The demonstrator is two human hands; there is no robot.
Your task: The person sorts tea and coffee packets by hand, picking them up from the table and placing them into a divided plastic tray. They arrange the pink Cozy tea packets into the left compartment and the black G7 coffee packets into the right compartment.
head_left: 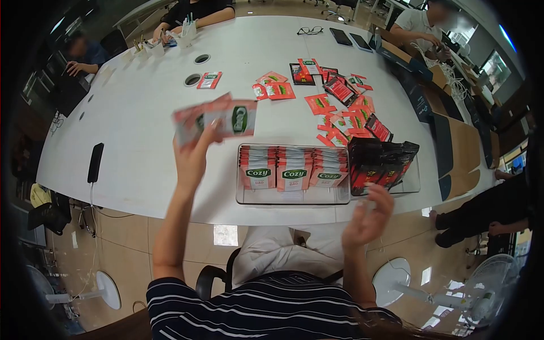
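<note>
My left hand [194,156] is raised over the left part of the table, closed on a few pink-and-white Cozy sachets [240,118], slightly fanned and blurred. To their right stands a clear plastic tray [249,196] with three upright rows of pink Cozy sachets [293,173]. Black-and-red sachets [381,170] fill much of a second clear tray [412,182] beside it. Just in front of these black sachets is my right hand [369,216], its fingers loosely bent and apart, with nothing visible in them. Motion blurs its fingertips.
Loose pink sachets [345,121] and black sachets [340,89] lie scattered behind the trays. One pink sachet [209,80] lies near a table hole [192,80]. Open cardboard boxes [453,147] line the right edge. Glasses [310,30], phones [341,37] and other people are farther back.
</note>
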